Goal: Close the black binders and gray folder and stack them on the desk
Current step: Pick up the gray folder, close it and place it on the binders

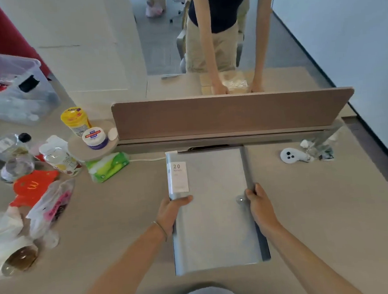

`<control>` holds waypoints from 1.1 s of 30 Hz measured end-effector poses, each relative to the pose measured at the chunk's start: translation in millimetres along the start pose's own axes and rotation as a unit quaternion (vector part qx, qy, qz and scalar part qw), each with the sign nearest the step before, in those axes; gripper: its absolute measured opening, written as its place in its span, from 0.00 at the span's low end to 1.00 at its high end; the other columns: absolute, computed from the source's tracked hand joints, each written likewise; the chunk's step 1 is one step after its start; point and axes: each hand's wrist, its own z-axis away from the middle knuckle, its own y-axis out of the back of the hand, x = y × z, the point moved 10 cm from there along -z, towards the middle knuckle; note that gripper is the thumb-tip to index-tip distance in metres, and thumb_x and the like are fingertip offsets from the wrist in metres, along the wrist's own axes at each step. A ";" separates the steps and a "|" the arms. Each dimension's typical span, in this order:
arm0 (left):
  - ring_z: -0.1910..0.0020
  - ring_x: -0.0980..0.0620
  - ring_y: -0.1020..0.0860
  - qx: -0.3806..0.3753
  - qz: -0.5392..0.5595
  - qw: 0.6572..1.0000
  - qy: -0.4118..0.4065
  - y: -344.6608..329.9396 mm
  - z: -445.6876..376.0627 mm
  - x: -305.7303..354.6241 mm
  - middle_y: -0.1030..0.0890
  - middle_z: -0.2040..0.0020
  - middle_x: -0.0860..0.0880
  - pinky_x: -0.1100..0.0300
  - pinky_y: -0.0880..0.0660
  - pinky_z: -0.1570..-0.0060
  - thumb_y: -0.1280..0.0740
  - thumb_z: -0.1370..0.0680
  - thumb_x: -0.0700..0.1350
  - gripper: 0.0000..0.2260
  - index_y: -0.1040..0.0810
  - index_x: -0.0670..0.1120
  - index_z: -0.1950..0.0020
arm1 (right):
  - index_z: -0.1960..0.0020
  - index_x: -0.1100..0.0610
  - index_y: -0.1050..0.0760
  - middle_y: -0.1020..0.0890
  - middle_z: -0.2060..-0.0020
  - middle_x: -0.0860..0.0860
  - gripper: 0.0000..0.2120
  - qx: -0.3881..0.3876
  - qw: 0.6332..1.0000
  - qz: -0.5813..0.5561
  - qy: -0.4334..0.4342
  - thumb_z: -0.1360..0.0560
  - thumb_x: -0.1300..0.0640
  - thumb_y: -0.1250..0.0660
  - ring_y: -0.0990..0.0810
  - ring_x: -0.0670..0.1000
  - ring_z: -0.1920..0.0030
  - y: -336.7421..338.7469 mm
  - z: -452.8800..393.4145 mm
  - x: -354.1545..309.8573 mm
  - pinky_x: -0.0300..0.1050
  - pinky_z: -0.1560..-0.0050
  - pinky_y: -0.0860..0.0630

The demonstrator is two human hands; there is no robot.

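Gray folder [213, 205], closed, white "20" label at its spine, lies over a black binder [263, 245] on the counter [124, 220]; your left hand [170, 214] and right hand [261, 207] clasp its side edges, fingers [183, 199] wrapped on.

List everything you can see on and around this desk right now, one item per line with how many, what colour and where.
gray folder: one, gray, closed, desk centre, atop a dark binder edge
desk: one, beige
divider panel: one, brown, behind the folder
wipes pack: one, green, left of the folder
yellow canister: one, far left
white jar: one, blue label, on a round stand
red carton: one, left edge
clear bottles: at least two, left side
plastic bin: one, clear, far left
white controller: one, right of the folder
second person: one, across the divider
left hand: holds the folder's left edge
right hand: holds its right edge
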 end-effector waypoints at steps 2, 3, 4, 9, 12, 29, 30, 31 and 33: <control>0.56 0.42 0.15 -0.011 -0.012 1.000 0.009 -38.2 -1.2 -10.2 0.14 0.49 0.40 0.52 0.18 0.59 0.24 0.28 0.39 0.16 0.19 0.42 0.41 | 0.61 0.56 0.38 0.33 0.65 0.52 0.12 0.024 0.999 -0.017 -0.018 0.20 0.59 0.41 0.33 0.51 0.62 39.5 -1.3 15.6 0.46 0.60 0.38; 0.53 0.42 0.15 -0.016 -0.016 1.000 0.011 -58.7 -2.8 -15.4 0.14 0.48 0.40 0.52 0.18 0.59 0.24 0.29 0.39 0.18 0.21 0.44 0.40 | 0.62 0.56 0.38 0.33 0.65 0.52 0.12 0.036 0.999 -0.018 -0.026 0.20 0.59 0.41 0.34 0.51 0.63 59.9 -1.9 22.7 0.46 0.61 0.39; 0.50 0.41 0.15 -0.020 -0.021 0.999 0.015 -79.1 -5.4 -21.4 0.15 0.46 0.40 0.51 0.18 0.58 0.23 0.30 0.39 0.21 0.23 0.45 0.39 | 0.62 0.56 0.38 0.33 0.66 0.51 0.13 0.055 0.998 -0.015 -0.033 0.20 0.59 0.41 0.34 0.51 0.64 80.4 -4.1 30.9 0.46 0.62 0.39; 0.51 0.43 0.16 -0.043 -0.069 0.996 0.033 -186.0 -14.9 -54.4 0.16 0.46 0.42 0.54 0.20 0.63 0.23 0.29 0.40 0.22 0.27 0.48 0.39 | 0.63 0.55 0.37 0.29 0.67 0.52 0.13 0.116 0.990 0.021 -0.076 0.20 0.58 0.40 0.30 0.54 0.65 179.2 -18.0 74.4 0.48 0.64 0.36; 0.51 0.44 0.17 -0.028 -0.117 0.993 0.021 -238.7 -28.4 -76.8 0.17 0.45 0.41 0.58 0.22 0.61 0.23 0.30 0.37 0.22 0.25 0.43 0.38 | 0.61 0.58 0.33 0.24 0.65 0.54 0.11 0.133 0.985 0.064 -0.091 0.19 0.59 0.41 0.27 0.54 0.65 232.9 -31.6 94.7 0.48 0.66 0.34; 0.42 0.41 0.21 0.109 -0.267 0.951 0.110 -394.7 -92.2 -168.6 0.19 0.49 0.45 0.48 0.22 0.41 0.22 0.35 0.46 0.18 0.27 0.47 0.53 | 0.26 0.54 0.32 0.23 0.34 0.53 0.24 0.115 0.972 0.173 -0.109 0.22 0.60 0.38 0.25 0.59 0.34 373.1 -163.4 175.1 0.51 0.38 0.28; 0.41 0.41 0.22 0.122 -0.282 0.946 0.102 -399.1 -96.6 -166.4 0.19 0.45 0.43 0.50 0.23 0.41 0.23 0.34 0.47 0.20 0.28 0.46 0.49 | 0.25 0.54 0.34 0.24 0.32 0.54 0.25 0.117 0.972 0.173 -0.112 0.22 0.60 0.38 0.26 0.59 0.33 376.4 -171.5 179.7 0.52 0.37 0.29; 0.41 0.41 0.24 0.129 -0.299 0.941 0.095 -405.3 -99.2 -162.7 0.21 0.42 0.43 0.53 0.25 0.42 0.23 0.32 0.47 0.21 0.29 0.45 0.46 | 0.25 0.54 0.34 0.24 0.32 0.54 0.25 0.121 0.971 0.173 -0.112 0.21 0.59 0.38 0.26 0.59 0.33 379.6 -179.5 183.0 0.52 0.36 0.29; 0.41 0.43 0.26 0.141 -0.315 0.934 0.093 -418.0 -106.8 -160.4 0.25 0.38 0.42 0.58 0.31 0.46 0.25 0.29 0.48 0.23 0.29 0.44 0.39 | 0.26 0.53 0.33 0.24 0.33 0.56 0.24 0.127 0.968 0.185 -0.108 0.21 0.58 0.38 0.25 0.61 0.34 385.8 -194.8 187.2 0.53 0.38 0.29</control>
